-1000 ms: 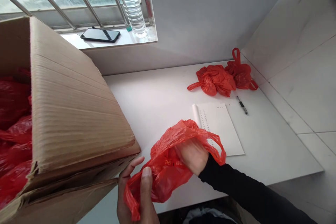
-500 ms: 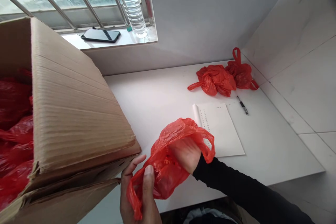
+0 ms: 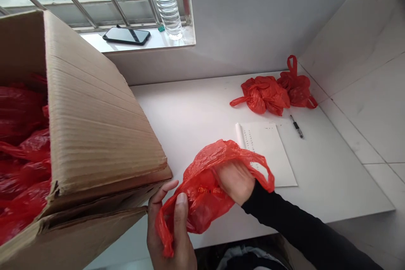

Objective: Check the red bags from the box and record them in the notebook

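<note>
A thin red plastic bag (image 3: pixel 205 185) hangs between both my hands above the front of the white table (image 3: pixel 196 114). My left hand (image 3: pixel 171 232) pinches its lower corner between thumb and fingers. My right hand (image 3: pixel 236 181), in a black sleeve, is pushed into the bag's mouth, its fingers hidden by the plastic. A handle loop of the bag (image 3: pixel 264 173) drapes over my right wrist.
A large open cardboard box (image 3: pixel 95 126) full of red bags (image 3: pixel 22 147) stands at the left. Two bundled red bags (image 3: pixel 272 93) lie at the back right, with a pen (image 3: pixel 296 126) and a paper sheet (image 3: pixel 268 152). A phone (image 3: pixel 126 36) and water bottle (image 3: pixel 167 4) sit on the sill.
My right hand has worked further inside the bag and the handle loop has swung out to the right. The view has shifted slightly.
</note>
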`<state>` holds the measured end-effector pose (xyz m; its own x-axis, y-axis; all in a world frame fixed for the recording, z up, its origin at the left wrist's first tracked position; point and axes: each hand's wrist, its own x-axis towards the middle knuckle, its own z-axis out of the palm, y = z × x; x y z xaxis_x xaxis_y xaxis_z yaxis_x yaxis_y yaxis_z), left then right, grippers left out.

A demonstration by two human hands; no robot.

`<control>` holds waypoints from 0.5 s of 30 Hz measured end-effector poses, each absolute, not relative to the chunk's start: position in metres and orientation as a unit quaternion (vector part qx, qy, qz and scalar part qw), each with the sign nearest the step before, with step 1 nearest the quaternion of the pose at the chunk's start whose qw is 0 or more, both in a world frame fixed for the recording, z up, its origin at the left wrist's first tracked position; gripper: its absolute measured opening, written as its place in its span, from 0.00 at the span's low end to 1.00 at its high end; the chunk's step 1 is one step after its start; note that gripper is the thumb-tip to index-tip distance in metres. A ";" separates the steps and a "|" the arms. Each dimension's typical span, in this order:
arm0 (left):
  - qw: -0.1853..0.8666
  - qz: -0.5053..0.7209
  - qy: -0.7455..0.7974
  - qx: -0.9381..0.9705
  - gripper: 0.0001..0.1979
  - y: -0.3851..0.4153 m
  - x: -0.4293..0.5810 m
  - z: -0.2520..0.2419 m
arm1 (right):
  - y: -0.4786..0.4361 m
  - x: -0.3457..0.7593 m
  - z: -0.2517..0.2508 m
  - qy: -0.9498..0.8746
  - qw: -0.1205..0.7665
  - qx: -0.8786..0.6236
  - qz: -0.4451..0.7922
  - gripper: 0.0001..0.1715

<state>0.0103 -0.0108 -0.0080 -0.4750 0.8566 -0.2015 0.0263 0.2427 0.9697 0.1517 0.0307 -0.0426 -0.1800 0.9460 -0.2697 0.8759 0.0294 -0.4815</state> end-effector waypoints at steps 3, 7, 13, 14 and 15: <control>0.383 0.527 0.685 0.328 0.19 -0.010 0.011 -0.008 | 0.022 0.158 -0.032 -0.735 -0.001 -0.627 0.258 0.15; 0.408 0.513 0.679 0.331 0.17 -0.011 0.011 -0.004 | 0.019 0.165 -0.030 -0.733 -0.050 -0.628 0.256 0.16; 0.413 0.517 0.671 0.336 0.18 -0.015 0.014 -0.004 | 0.030 0.173 -0.034 -0.722 -0.018 -0.644 0.254 0.15; 0.412 0.518 0.670 0.335 0.18 -0.015 0.015 -0.005 | 0.029 0.173 -0.033 -0.721 -0.019 -0.643 0.258 0.14; 0.409 0.521 0.670 0.334 0.18 -0.015 0.015 -0.006 | 0.028 0.173 -0.032 -0.720 -0.024 -0.643 0.261 0.13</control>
<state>0.0146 -0.0152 -0.0061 -0.4410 0.8748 -0.2007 0.0220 0.2341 0.9720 0.1730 0.0276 -0.0323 -0.1728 0.9127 -0.3704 0.9377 0.0374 -0.3454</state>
